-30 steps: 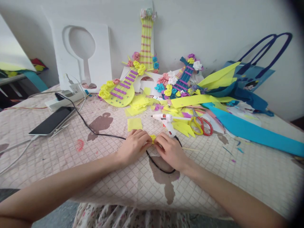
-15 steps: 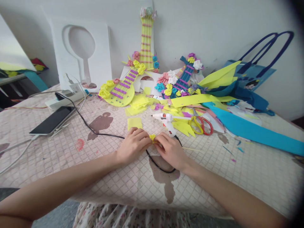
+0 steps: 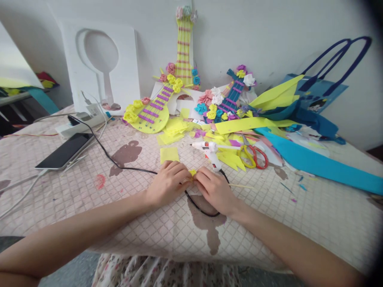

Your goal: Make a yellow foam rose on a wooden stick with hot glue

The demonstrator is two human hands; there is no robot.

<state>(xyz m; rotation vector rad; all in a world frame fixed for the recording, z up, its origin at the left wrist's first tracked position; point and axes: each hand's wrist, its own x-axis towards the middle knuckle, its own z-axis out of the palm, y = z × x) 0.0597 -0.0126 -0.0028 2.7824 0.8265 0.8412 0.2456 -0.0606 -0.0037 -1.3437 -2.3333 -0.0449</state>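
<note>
Between my fingertips is a small crumpled yellow paper flower [image 3: 193,173], partly covered by the fingers. My left hand [image 3: 170,181] pinches it from the left, and my right hand [image 3: 214,189] grips its other side. Just behind my right hand lies a white glue gun [image 3: 209,150] with its nozzle pointing left. Its black cord [image 3: 197,206] loops under my hands. A square of yellow paper [image 3: 169,154] rests behind my left hand. A thin wooden stick [image 3: 242,185] juts out to the right of my right hand.
Paper-flowered toy guitars, one yellow [image 3: 151,117] and one blue [image 3: 233,97], stand at the back. Scissors [image 3: 254,156] lie among yellow scraps at right, near a long blue paper strip [image 3: 323,163]. A phone [image 3: 66,151] and a power strip [image 3: 80,123] sit at left.
My fingers have shifted slightly around the yellow paper flower, with less of it showing now. Both hands stay in nearly the same place.
</note>
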